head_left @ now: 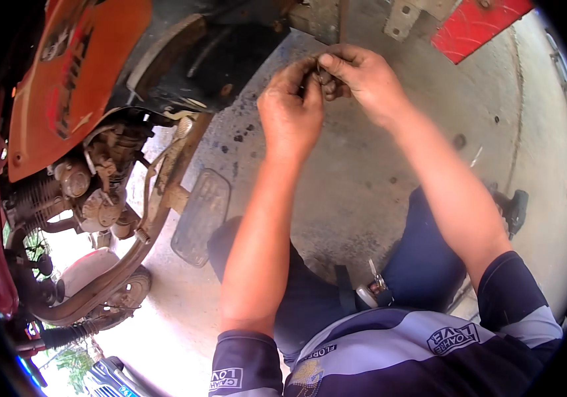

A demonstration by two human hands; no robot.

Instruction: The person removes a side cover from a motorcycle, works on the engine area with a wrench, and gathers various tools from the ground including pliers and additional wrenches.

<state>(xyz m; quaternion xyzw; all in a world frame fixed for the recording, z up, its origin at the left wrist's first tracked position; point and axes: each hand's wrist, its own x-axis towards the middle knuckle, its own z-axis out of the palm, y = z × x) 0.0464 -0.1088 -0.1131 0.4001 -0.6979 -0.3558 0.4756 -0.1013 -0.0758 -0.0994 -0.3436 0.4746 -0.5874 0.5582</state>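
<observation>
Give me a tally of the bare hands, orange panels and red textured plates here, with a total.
Left hand and right hand: 2 hands
Orange panel: 1
Red textured plate: 1
Total: 4

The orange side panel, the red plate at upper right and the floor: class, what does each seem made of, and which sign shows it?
Orange side panel: probably plastic, though painted metal is possible; smooth, slightly glossy, with dark graphics.
Red plate: likely painted metal; a raised tread-like pattern shows.
Floor: apparently concrete; matte grey, stained, with a long joint-like line.
</observation>
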